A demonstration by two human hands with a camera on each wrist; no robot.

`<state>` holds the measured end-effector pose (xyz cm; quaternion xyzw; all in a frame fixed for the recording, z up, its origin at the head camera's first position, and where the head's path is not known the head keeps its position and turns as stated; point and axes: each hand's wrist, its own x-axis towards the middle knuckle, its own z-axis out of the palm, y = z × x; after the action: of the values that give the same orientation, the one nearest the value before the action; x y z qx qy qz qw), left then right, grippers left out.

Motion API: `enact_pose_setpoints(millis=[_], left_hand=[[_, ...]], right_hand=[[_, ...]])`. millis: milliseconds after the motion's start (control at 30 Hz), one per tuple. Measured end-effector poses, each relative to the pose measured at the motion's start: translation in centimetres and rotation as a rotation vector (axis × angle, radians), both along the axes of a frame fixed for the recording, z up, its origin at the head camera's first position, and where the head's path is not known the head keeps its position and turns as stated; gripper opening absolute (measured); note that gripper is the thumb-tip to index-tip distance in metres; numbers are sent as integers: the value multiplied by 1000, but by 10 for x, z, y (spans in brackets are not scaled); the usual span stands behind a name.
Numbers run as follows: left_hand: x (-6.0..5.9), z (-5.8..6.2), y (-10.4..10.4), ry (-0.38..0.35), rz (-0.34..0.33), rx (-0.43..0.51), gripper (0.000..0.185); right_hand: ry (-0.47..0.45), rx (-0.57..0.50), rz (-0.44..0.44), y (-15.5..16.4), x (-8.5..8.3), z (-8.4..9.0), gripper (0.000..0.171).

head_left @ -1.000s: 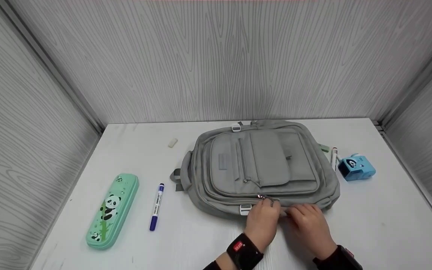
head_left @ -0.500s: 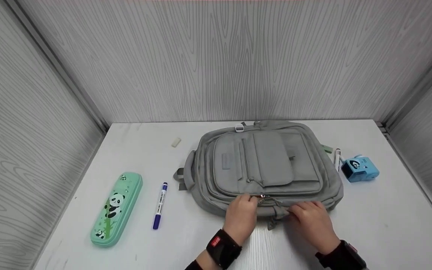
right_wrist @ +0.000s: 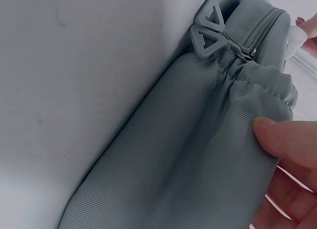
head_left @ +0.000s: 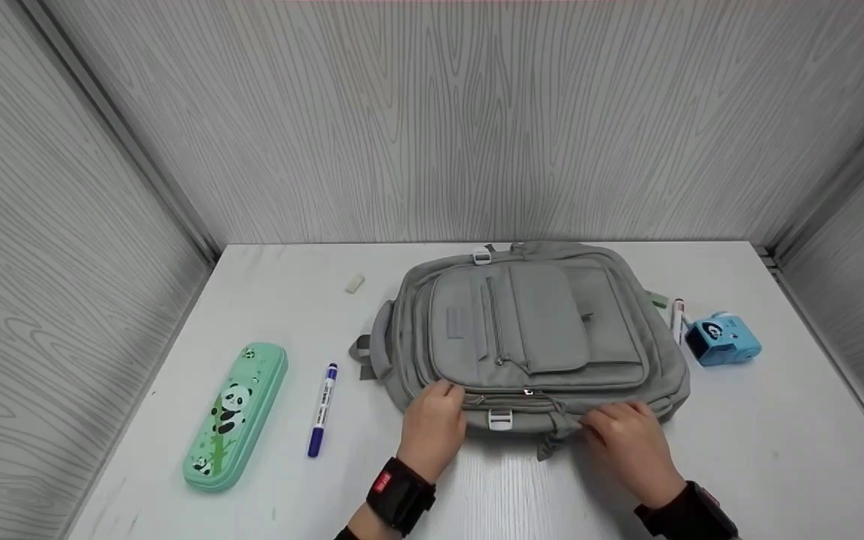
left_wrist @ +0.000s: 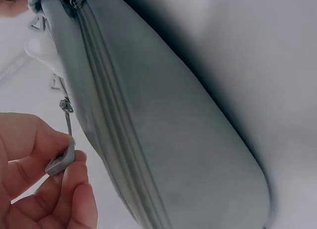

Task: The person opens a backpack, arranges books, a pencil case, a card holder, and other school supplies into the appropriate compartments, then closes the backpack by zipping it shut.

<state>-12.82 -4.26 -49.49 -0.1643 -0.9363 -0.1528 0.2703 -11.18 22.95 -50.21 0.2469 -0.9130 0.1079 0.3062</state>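
Both hands grip the backpack at its near edge.

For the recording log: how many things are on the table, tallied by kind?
Backpack: 1
Pencil case: 1
Markers: 2, blue, red-capped
Eraser: 1
Blue sharpener: 1
Total: 6, besides a green item partly hidden by the backpack.

Pen left of backpack (case leftmost)

Staged recording booth, grey woodgrain panel walls, white table
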Motion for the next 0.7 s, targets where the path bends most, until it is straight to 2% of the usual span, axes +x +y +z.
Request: enact_pose_setpoints(millis=[367,567,700], left_hand=[[-7,-1,-32,-24,34,64,14],[-19,1,-56,-39,105,112,10],[-30,2,-65,-50,106,114,7]], right_hand=[[11,-11,29,3,-1,-2,30],[8,-14,34,4,-1,-1,27],[-3,-7,44,6,-1,-3,22]])
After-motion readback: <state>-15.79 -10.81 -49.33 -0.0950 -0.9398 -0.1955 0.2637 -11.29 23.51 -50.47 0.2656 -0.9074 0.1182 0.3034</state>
